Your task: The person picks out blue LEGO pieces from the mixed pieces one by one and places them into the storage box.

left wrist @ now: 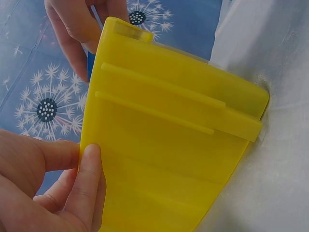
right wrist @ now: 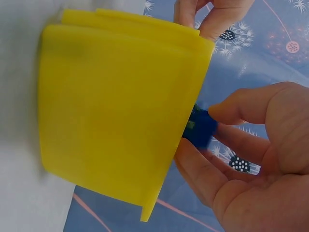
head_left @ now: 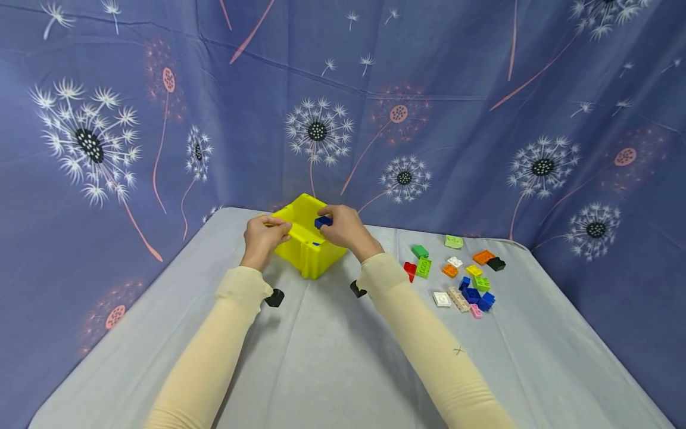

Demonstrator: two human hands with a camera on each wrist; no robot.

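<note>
A yellow plastic bin (head_left: 308,262) stands toward the back of the table. My left hand (head_left: 262,238) pinches its left rim between thumb and fingers, seen up close with the bin's wall (left wrist: 159,145) in the left wrist view. Over the bin's opening, my right hand (head_left: 347,229) pinches a dark blue toy brick (head_left: 323,222) at its edges. In the right wrist view that blue brick (right wrist: 205,128) shows right at the rim, partly covered by the bin wall. A bit of blue also shows just inside the bin's near edge; most of the interior is hidden.
Loose toy bricks lie scattered on the table's right side, among them a red one (head_left: 409,271), a white one (head_left: 442,299), a beige long one (head_left: 458,299), a black one (head_left: 496,263) and several blue ones. A patterned blue curtain (head_left: 343,77) hangs behind the table (head_left: 321,369).
</note>
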